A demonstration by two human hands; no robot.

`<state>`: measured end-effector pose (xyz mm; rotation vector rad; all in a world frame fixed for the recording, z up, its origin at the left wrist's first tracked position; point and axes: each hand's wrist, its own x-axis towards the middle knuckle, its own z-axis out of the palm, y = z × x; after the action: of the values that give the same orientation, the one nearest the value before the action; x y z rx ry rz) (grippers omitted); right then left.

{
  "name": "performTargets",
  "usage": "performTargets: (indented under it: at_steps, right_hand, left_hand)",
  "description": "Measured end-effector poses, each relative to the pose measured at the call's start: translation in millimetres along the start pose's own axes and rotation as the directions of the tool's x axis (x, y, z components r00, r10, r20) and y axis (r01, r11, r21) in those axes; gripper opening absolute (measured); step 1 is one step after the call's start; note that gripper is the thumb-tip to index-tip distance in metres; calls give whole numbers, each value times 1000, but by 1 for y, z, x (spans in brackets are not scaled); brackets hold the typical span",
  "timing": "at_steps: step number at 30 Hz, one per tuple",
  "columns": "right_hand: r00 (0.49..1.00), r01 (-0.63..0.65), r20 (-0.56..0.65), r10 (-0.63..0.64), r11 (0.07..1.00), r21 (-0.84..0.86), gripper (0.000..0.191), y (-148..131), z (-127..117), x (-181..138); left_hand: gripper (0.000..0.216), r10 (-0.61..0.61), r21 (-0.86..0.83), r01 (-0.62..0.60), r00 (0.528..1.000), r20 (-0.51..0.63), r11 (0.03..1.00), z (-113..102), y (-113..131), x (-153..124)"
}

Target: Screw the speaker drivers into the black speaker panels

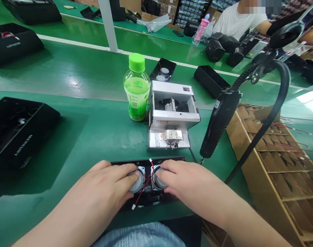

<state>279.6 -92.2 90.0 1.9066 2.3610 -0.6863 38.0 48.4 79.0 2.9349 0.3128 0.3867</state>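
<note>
In the head view, two speakers are seen in the long black panel, which lies flat on the green table just in front of the body, its long side running left to right. The left speaker is taken between the bent fingers and thumb of the left hand; the right speaker is taken the same way by the right hand. How hard either is squeezed cannot be told, and the fingers are partly hidden. Two red-and-black leads are crossed between the speakers, ended by two white connectors.

The speakers are judged to be stiff and rather heavy for their size, best held by the rim of the metal frame. The leads are judged soft and easily tugged loose, so they are better not pulled. The panel looks stiff, light and smooth enough to slide, and is best steadied at its ends.

Counted beyond the hands are one silver machine, one green-capped bottle, one hanging power screwdriver, one further panel bearing two speaker units, three black casings at the left and one divided wooden box at the right.
</note>
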Motion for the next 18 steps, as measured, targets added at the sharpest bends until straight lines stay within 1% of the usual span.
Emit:
performTargets:
  at_steps: [7, 12, 16, 17, 18]
  right_hand:
    - [1000, 20, -9, -21, 1000, -24, 23, 0, -2, 1]
    - [999, 22, -43, -23, 999, -26, 14, -1, -1, 3]
    - [994, 23, -105, -27, 999, -39, 23, -9, -10, -9]
    - [990, 28, -136, -35, 998, -50, 25, -12, -14, -16]
    - [974, 27, -221, -36, 999, -45, 26, -15, -17, -24]
  left_hand:
    - [53, 13, -18, -13, 1000, -16, 1000, 1, -2, 0]
    - [50, 5, -36, -5, 1000, 1, 999, 5, -4, -6]
    - [39, -12, -78, 15, 999, 46, 997, 6, -7, -11]
    - [37, -25, -91, 31, 998, 59, 995, 6, -8, -11]
    - [36, -42, -102, 49, 997, 69, 994, 6, -8, -12]
